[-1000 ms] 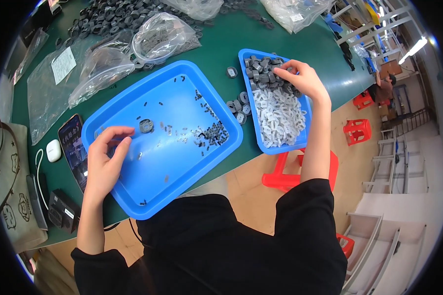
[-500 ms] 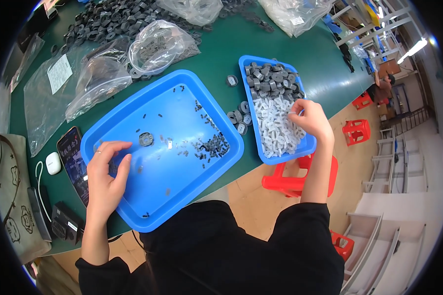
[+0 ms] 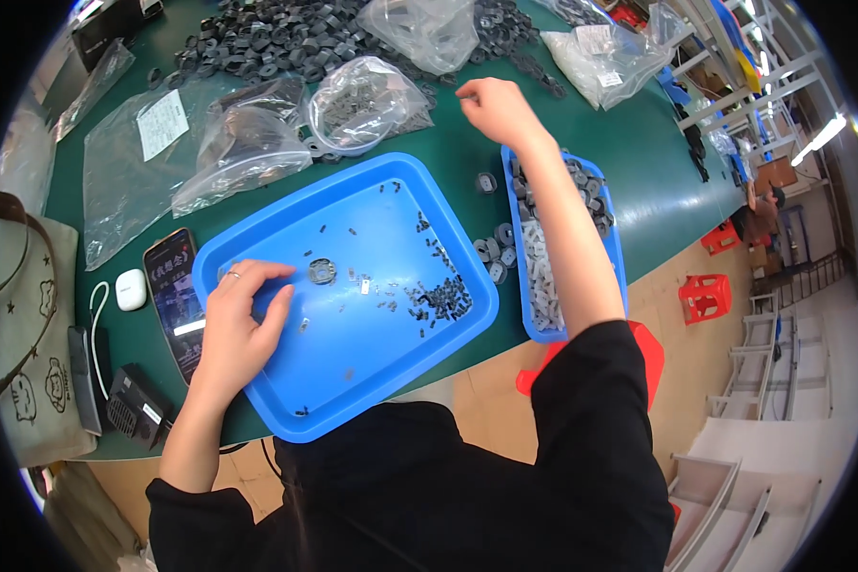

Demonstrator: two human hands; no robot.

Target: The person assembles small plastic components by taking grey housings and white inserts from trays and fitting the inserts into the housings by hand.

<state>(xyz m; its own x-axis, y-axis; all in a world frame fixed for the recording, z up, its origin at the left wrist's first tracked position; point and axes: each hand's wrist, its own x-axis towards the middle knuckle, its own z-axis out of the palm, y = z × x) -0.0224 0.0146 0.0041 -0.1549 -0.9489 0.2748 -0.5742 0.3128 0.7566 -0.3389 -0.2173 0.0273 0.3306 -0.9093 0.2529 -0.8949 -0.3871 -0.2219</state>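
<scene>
My left hand (image 3: 243,329) rests over the left rim of a large blue tray (image 3: 391,386), thumb and fingers apart. Near its fingertips, a round grey part (image 3: 322,272) lies in the tray. Small black pieces (image 3: 440,299) are heaped at the tray's right side, with tiny pale pieces (image 3: 364,285) scattered mid-tray. My right hand (image 3: 503,112) is stretched far forward above the table, fingers curled together; whatever they hold is hidden. Beneath that forearm stands a smaller blue tray (image 3: 623,270) holding dark grey ring-shaped parts (image 3: 589,195) and white plastic pieces (image 3: 541,276), partly covered by the arm.
A big pile of dark grey rings (image 3: 267,43) spreads at the back, among clear plastic bags (image 3: 234,153). On the left lie a phone (image 3: 173,296), a white earbud case (image 3: 132,289) and a canvas bag (image 3: 33,334). A red stool (image 3: 646,357) stands below the right edge.
My right hand has left the white pieces in the smaller tray and reached forward past its far end. The view has shifted; my left hand remains at the large tray's left side.
</scene>
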